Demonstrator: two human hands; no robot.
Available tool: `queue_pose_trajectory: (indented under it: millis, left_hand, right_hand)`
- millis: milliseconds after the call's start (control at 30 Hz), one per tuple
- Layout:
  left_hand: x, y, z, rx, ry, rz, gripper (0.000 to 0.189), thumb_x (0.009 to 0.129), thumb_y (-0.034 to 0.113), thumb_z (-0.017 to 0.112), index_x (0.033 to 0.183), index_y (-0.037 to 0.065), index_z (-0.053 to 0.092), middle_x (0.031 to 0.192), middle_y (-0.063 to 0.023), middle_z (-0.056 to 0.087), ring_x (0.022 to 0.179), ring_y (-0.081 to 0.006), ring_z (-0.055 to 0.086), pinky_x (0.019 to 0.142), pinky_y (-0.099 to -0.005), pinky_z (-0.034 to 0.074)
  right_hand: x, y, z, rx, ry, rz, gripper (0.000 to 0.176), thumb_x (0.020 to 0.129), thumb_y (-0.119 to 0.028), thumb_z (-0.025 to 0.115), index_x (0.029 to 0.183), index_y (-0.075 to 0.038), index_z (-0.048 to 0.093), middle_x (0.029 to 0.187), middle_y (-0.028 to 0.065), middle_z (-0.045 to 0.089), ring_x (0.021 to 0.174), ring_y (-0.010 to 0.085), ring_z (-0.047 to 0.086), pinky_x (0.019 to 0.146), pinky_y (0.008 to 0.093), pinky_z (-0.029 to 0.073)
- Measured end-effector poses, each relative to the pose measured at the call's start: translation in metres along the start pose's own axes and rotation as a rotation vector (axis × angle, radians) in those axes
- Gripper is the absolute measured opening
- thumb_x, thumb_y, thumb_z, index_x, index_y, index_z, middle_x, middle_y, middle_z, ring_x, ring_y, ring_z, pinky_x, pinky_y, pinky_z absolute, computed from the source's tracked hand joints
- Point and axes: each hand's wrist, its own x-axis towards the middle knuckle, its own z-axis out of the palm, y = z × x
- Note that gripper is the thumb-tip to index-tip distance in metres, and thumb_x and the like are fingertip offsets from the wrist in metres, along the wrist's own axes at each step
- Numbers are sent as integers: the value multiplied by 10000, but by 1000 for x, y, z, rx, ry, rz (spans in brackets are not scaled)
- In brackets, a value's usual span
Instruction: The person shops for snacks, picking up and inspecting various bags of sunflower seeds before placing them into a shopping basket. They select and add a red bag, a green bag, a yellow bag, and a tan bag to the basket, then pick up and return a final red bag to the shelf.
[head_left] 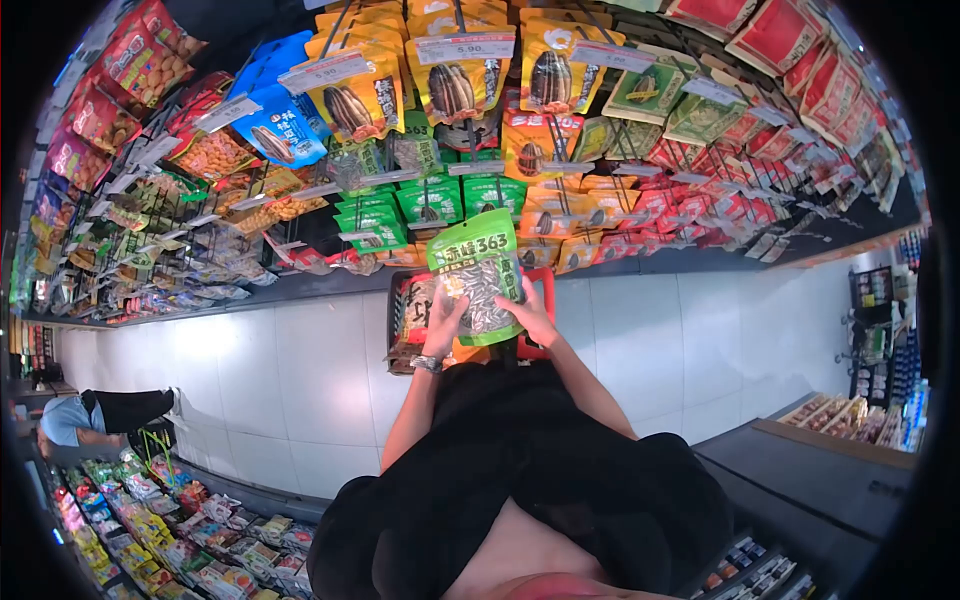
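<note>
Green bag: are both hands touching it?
Touching: the head view shows the left hand and right hand holding the lower sides of the green bag, thumbs over its front.

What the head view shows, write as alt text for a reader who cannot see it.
The left hand and right hand hold a green pouch between them, with a red basket partly hidden behind it. Ahead, rows of colourful packets hang with price tags above a pale floor.

over the head feed, i made out 363 on the green bag [478,282] and 5.90 on two price tags [466,48] at the yellow bags [460,92]; other lettering was too unclear for me.
</note>
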Motion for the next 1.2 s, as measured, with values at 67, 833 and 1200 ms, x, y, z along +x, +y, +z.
queue_pose_trajectory:
  millis: [67,833,1200]
  left_hand:
    - [2,21,3,112,23,81,821,1056,75,639,1692,-2,125,1689,-142,343,1499,-221,405,1223,-366,354]
    - [108,47,-102,312,285,328,790,1063,93,635,1693,108,158,1606,-151,404,1395,-235,476,1149,-365,406]
    - [110,66,-105,258,342,323,791,1046,81,662,1684,108,196,1323,-131,616,1183,-186,601,1024,-321,485]
  right_hand:
    - [7,-1,10,13,-4,-27,648,921,-89,834,1467,-59,487,1275,66,686,1136,160,666,971,336,554]
    - [166,-19,92,-672,-123,-323,1105,897,-520,828,1634,26,213,1545,261,514,1429,357,521,1157,437,425]
    - [180,-31,107,-753,-137,-316,1112,872,-574,828,1621,18,258,1490,274,559,1360,386,577,1113,455,464]
